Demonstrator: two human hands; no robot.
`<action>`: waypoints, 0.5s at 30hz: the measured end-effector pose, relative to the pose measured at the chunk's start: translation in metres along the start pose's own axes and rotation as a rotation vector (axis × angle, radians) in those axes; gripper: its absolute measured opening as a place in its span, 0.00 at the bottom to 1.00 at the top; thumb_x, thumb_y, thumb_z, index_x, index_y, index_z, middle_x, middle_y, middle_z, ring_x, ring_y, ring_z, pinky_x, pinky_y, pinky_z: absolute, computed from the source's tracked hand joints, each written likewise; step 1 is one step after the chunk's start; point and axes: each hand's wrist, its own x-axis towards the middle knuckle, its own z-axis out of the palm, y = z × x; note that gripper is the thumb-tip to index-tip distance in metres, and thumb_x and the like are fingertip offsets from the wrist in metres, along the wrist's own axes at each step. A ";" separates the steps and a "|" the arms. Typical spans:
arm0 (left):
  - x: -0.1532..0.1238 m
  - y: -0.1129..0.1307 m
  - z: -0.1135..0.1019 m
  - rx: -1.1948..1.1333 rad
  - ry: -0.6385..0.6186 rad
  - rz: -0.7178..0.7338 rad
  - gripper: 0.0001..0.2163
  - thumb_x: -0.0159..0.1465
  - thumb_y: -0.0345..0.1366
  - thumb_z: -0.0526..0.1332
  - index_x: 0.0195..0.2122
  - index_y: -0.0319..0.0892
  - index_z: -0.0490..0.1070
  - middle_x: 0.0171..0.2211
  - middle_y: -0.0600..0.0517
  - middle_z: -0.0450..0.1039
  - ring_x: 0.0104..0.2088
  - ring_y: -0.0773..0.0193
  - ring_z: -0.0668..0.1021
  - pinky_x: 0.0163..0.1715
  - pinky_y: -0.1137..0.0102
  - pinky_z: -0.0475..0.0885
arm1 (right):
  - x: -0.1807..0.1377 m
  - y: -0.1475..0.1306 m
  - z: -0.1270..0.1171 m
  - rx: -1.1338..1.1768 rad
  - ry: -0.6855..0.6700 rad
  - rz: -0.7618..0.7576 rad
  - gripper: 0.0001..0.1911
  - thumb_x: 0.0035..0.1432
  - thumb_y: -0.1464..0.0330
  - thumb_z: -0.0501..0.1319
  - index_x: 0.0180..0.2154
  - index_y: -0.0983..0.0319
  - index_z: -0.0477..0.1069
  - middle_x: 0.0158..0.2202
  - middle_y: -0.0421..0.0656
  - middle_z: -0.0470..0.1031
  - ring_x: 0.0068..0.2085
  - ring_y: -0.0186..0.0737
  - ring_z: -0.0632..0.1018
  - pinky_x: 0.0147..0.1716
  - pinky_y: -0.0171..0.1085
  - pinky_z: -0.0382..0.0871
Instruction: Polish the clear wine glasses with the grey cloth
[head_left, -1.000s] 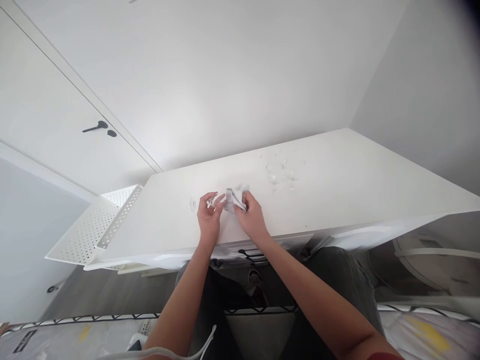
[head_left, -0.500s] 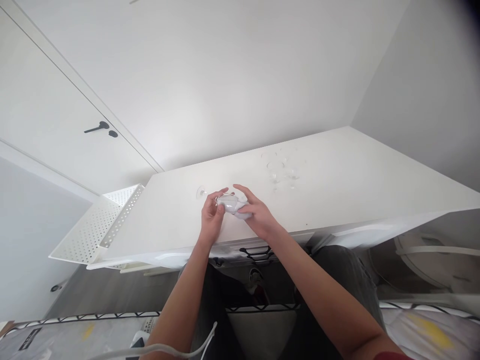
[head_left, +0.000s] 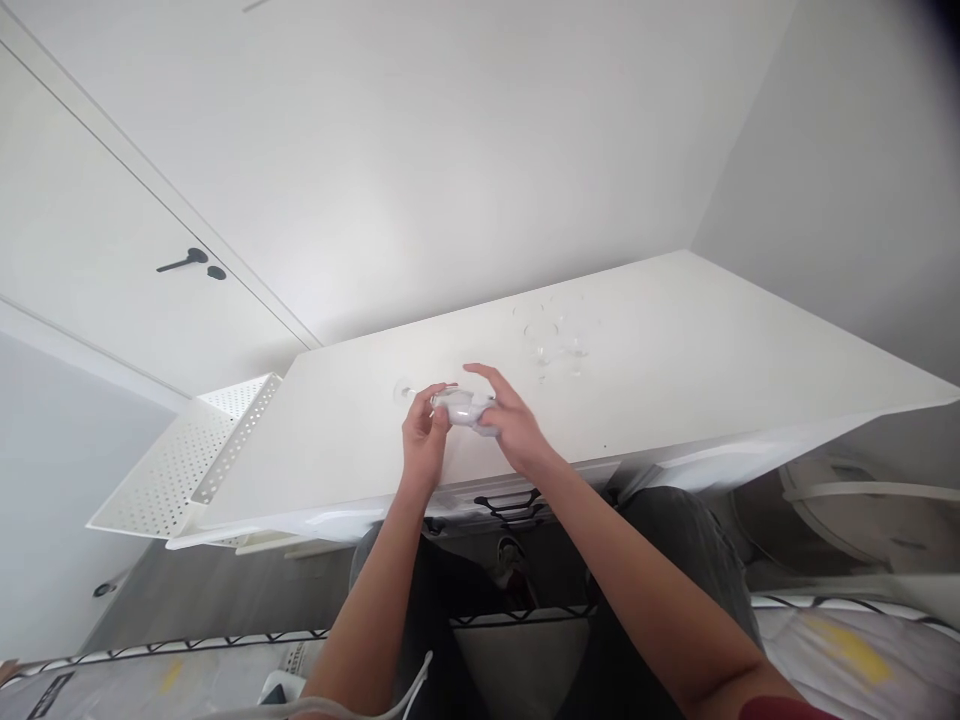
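Over the white table (head_left: 675,370), my left hand (head_left: 422,440) pinches a clear stemmed glass (head_left: 435,396) that lies sideways, its foot pointing left. My right hand (head_left: 510,420) presses a small white cloth (head_left: 471,412) against the bowl of that glass, with the index finger stretched over the top. Both hands meet near the table's front edge, just left of its middle.
Several more clear stemmed glasses (head_left: 551,340) stand farther back on the table. A white perforated shelf (head_left: 187,460) juts out at the table's left end. A door with a black handle (head_left: 182,262) is at the left. Below are my dark trousers (head_left: 675,540) and a wire rack (head_left: 225,635).
The cloth went from bunched loosely in my right hand to wrapped around the glass bowl. The glass rose slightly and turned in my left fingers.
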 end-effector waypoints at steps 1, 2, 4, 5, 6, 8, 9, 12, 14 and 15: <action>0.001 0.006 0.000 -0.002 -0.019 0.048 0.20 0.66 0.49 0.69 0.54 0.46 0.76 0.59 0.41 0.75 0.59 0.48 0.78 0.58 0.54 0.75 | 0.001 -0.002 0.000 0.160 0.020 0.064 0.38 0.46 0.72 0.59 0.62 0.53 0.68 0.42 0.41 0.78 0.44 0.48 0.78 0.50 0.50 0.73; 0.002 0.012 0.000 0.004 -0.044 0.086 0.20 0.64 0.48 0.71 0.53 0.46 0.77 0.60 0.40 0.74 0.60 0.46 0.77 0.59 0.53 0.74 | 0.001 -0.003 0.000 0.293 0.011 0.110 0.38 0.45 0.72 0.59 0.61 0.54 0.68 0.45 0.43 0.78 0.46 0.48 0.78 0.49 0.49 0.74; 0.005 0.022 0.001 0.048 -0.077 0.113 0.20 0.63 0.47 0.73 0.53 0.46 0.77 0.61 0.40 0.73 0.61 0.44 0.76 0.61 0.52 0.73 | 0.000 -0.005 -0.002 0.391 -0.022 0.115 0.37 0.45 0.72 0.60 0.60 0.55 0.68 0.51 0.45 0.77 0.49 0.50 0.78 0.51 0.50 0.74; 0.007 0.025 0.001 0.081 -0.065 0.100 0.20 0.63 0.47 0.73 0.53 0.46 0.77 0.60 0.40 0.74 0.61 0.45 0.77 0.61 0.52 0.74 | -0.001 -0.006 -0.003 0.330 -0.026 0.077 0.36 0.46 0.72 0.60 0.60 0.54 0.68 0.52 0.44 0.77 0.50 0.50 0.77 0.52 0.51 0.73; 0.008 0.027 0.001 0.112 -0.035 0.062 0.20 0.64 0.48 0.72 0.53 0.46 0.77 0.59 0.40 0.75 0.59 0.45 0.78 0.59 0.52 0.75 | -0.002 -0.006 -0.004 0.209 -0.034 0.022 0.35 0.48 0.72 0.60 0.60 0.53 0.70 0.51 0.44 0.77 0.48 0.50 0.77 0.54 0.52 0.71; 0.008 0.027 0.003 0.146 0.038 -0.071 0.20 0.67 0.51 0.68 0.54 0.45 0.78 0.54 0.41 0.78 0.54 0.47 0.80 0.56 0.51 0.78 | -0.003 -0.006 -0.006 -0.107 -0.106 -0.083 0.32 0.49 0.73 0.61 0.57 0.51 0.73 0.42 0.41 0.78 0.42 0.48 0.75 0.57 0.54 0.67; 0.007 0.026 0.004 0.145 0.064 -0.144 0.21 0.68 0.52 0.66 0.54 0.44 0.78 0.50 0.41 0.80 0.51 0.49 0.82 0.54 0.51 0.79 | -0.003 -0.005 -0.007 -0.236 -0.151 -0.116 0.31 0.49 0.73 0.61 0.56 0.50 0.75 0.38 0.40 0.78 0.39 0.47 0.74 0.58 0.54 0.66; 0.000 0.027 0.004 0.148 0.011 -0.218 0.23 0.68 0.52 0.65 0.57 0.42 0.77 0.47 0.42 0.80 0.47 0.51 0.83 0.54 0.51 0.79 | -0.002 -0.006 -0.008 -0.239 -0.068 -0.100 0.30 0.49 0.73 0.60 0.55 0.51 0.75 0.33 0.39 0.76 0.35 0.45 0.73 0.53 0.52 0.69; -0.005 0.031 0.001 0.201 -0.074 -0.143 0.24 0.68 0.48 0.68 0.63 0.46 0.74 0.51 0.44 0.79 0.47 0.53 0.83 0.57 0.53 0.78 | -0.001 -0.009 -0.009 0.012 0.071 0.007 0.33 0.48 0.72 0.59 0.57 0.52 0.72 0.36 0.40 0.76 0.36 0.44 0.75 0.47 0.48 0.72; -0.007 0.033 -0.001 0.252 -0.101 -0.103 0.25 0.67 0.46 0.68 0.65 0.49 0.72 0.51 0.45 0.79 0.46 0.55 0.84 0.56 0.55 0.78 | 0.000 -0.011 -0.010 0.146 0.090 0.070 0.34 0.46 0.72 0.59 0.58 0.53 0.71 0.37 0.41 0.76 0.36 0.44 0.75 0.44 0.47 0.74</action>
